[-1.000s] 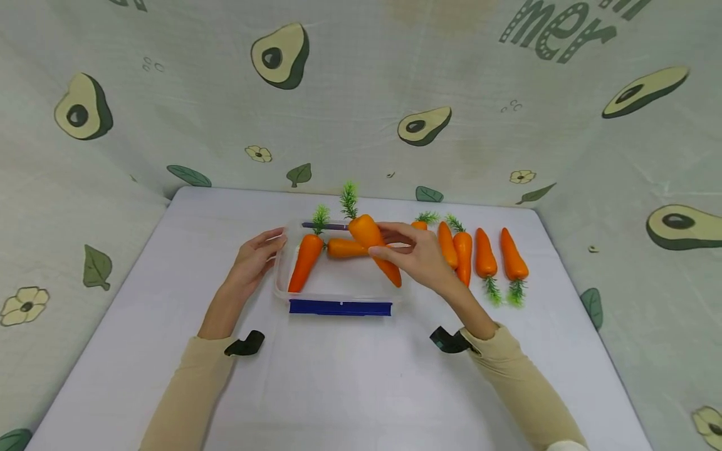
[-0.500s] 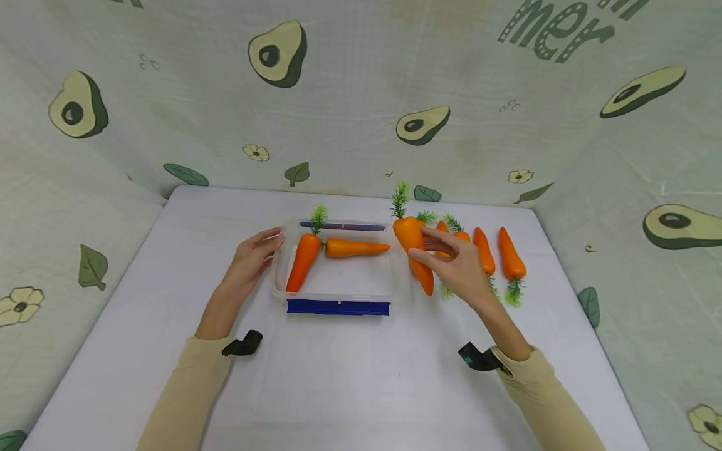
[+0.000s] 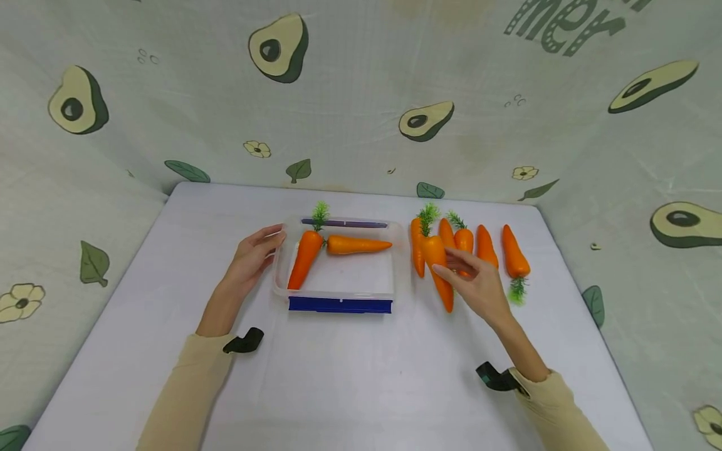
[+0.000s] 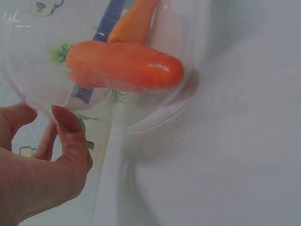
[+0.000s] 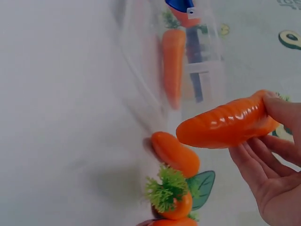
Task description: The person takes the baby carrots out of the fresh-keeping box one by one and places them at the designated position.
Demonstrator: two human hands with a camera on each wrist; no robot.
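Observation:
A clear plastic food box with blue side clips stands at mid-table in the head view. My left hand holds its left end, thumb and fingers pinching the rim in the left wrist view. Inside lie two toy carrots: a redder one slanting at the left, its green top over the back rim, and an orange one lying crosswise. To the right of the box, my right hand pinches another toy carrot between thumb and fingers, its leafy top pointing away from me.
Several more toy carrots lie in a row right of the box, among them a leftmost one close beside it and a far-right one with leaves toward me. Avocado-print cloth hangs behind the white table.
My right hand has lifted the carrot away from over the box and carried it right, to the row of carrots. My left hand stays on the box.

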